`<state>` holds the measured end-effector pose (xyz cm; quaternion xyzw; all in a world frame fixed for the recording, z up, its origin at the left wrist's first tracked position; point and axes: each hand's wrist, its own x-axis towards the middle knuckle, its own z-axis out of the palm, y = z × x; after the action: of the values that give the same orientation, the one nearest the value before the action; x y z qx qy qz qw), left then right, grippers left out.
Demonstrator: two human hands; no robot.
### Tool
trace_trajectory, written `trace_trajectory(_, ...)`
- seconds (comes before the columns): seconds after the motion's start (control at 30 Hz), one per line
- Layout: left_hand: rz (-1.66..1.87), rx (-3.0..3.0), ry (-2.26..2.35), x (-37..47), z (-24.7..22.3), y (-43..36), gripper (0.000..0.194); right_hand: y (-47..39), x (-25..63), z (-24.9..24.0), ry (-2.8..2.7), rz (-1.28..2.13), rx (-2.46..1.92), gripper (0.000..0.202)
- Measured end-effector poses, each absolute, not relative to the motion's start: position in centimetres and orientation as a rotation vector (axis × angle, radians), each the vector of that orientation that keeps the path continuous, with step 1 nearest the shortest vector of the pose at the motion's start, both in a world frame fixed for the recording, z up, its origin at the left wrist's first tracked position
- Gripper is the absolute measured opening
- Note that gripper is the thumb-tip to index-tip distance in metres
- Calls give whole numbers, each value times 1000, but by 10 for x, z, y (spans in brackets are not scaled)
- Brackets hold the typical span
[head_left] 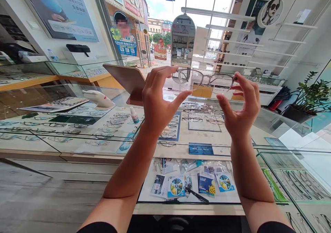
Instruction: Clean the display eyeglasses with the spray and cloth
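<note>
A pair of thin-rimmed eyeglasses is held up in the air over the glass display counter. My left hand pinches its left end with the fingertips, the thumb stretched out below the lens. At the right end my right hand grips the frame near the hinge, its thumb apart underneath. Both lenses face forward and the outside shows through them. Beneath the hands, rows of glasses lie inside the counter.
Behind my left hand stands a tilted brown panel. A small bottle and a white hand-shaped stand are on the counter's left. An oval-topped mirror stands ahead. An open drawer holds cards and a pen. A potted plant is at right.
</note>
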<state>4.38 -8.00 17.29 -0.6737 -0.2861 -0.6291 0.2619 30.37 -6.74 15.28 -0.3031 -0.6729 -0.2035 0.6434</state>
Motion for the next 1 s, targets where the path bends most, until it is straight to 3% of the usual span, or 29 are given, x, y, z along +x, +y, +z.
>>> trace_trajectory(0.33, -1817, -1847, -940, 59, 164, -83, 72, -82, 292, 157, -1500, -436, -625, 58)
trace_trajectory(0.5, -1855, -1787, -942, 63, 162, -79, 67, -84, 291, 155, -1533, -379, -679, 57)
trace_trajectory(1.0, -1862, -1579, -652, 59, 160, -58, 68, -72, 288, 150, -1500, -98, -599, 48)
